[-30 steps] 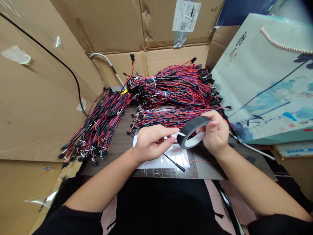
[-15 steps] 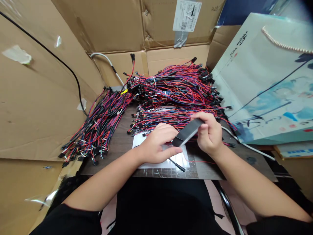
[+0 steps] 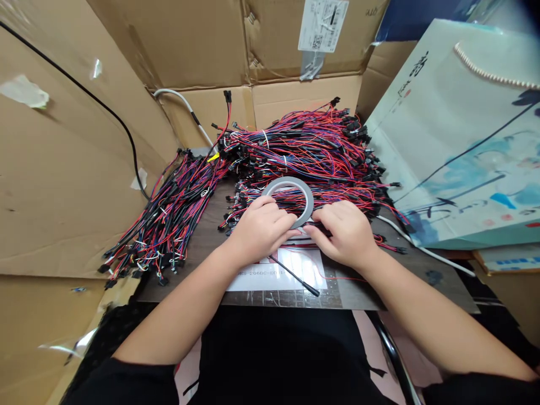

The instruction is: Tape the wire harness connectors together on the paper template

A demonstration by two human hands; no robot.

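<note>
My left hand (image 3: 264, 228) is closed round the lower left of a grey roll of tape (image 3: 309, 198), which shows its flat face and open middle. At the roll's lower right edge, my right hand (image 3: 343, 233) has its thumb and bent fingers pressed against the tape. Whether a loose tape end lies between those fingertips is hidden. Below the hands, a thin black cable with a thick end (image 3: 310, 289) crosses a printed white sheet (image 3: 278, 278). A thin red wire (image 3: 337, 278) runs to the right under my right wrist.
Bundled red, blue and black wires with black connectors (image 3: 304, 138) are heaped at the table's back. Another wire pile (image 3: 164, 219) lies left. Cardboard (image 3: 202, 45) walls the back and left; a pale paper bag (image 3: 464, 140) leans at right. A white cable (image 3: 439, 261) crosses the right side.
The roll of tape has moved left and turned from edge-on to showing its round face. My right hand has shifted slightly left and down, with its fingertips now at the roll's lower right.
</note>
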